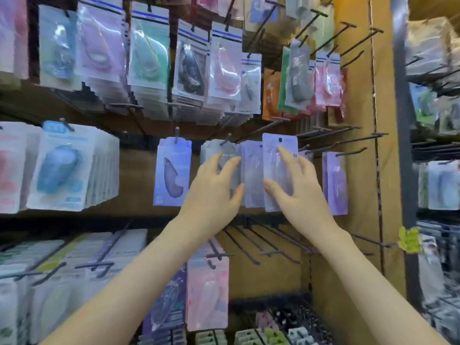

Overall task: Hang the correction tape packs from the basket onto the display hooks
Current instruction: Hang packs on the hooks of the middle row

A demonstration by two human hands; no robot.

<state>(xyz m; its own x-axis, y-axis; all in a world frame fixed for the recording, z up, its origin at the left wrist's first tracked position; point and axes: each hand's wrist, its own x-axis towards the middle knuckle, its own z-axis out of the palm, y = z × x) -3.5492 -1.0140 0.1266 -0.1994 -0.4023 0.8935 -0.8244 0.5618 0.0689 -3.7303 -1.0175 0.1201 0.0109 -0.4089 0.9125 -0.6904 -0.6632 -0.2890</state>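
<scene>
**Stationery display, head view.** A brown pegboard wall (358, 175) carries rows of black display hooks; the upper-left rows are crowded with hanging blister packs (146, 61). Both forearms reach up to the middle row. The left hand (214, 192) is spread, its fingers apart, fingertips against a grey hanging pack (215, 148) and thumb beside a stack of lilac packs (252, 170). The right hand (296, 195) grips a lilac correction tape pack (272, 150), with the index finger along its face and the thumb at its lower left edge. The pack is upright, its hang hole (280, 139) just below a long bare hook (261, 128).
</scene>
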